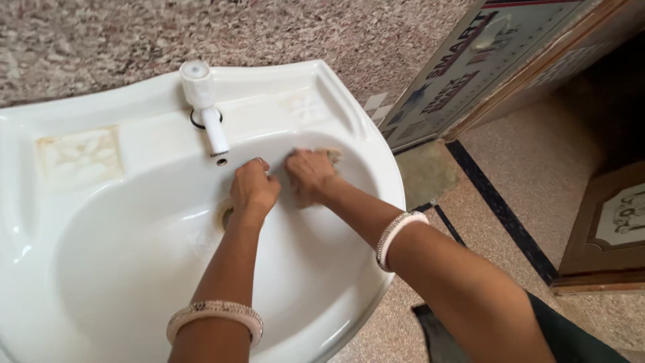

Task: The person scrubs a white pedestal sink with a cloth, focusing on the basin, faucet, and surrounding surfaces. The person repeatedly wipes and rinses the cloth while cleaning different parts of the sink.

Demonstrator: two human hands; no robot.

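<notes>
The tap (205, 107) is the thing to steer by: a white plastic one standing at the back of the white washbasin (101, 269). Well to the left of it, on the basin's flat ledge, sits a stained, yellowed soap recess (79, 156). Just below the tap's spout, the left hand (254, 188) rests on the inner back wall of the bowl, its fingers curled under into a loose fist; I cannot tell whether anything is inside it. The drain (226, 215) peeps out just beside that wrist, with a rusty tinge about it. A pale bangle (215, 317) sits on the left forearm.

To the right of the tap and a little lower, the right hand (308, 173) presses flat against the bowl wall, fingers closed down on a small brownish scrub pad (330, 155), of which only a corner shows past the fingertips. It looks blurred, so I judge it is mid-rub. To scrub well here, I would keep the pad flat to the curve and the other hand braced.

Further right of the tap, the basin's rim (396, 195) curves off, near the right wrist with its bangle (398, 236). Beyond lies speckled floor (537, 161), a leaning printed board (484, 67) and a brown door panel (611, 228), so the elbows have room that side.
</notes>
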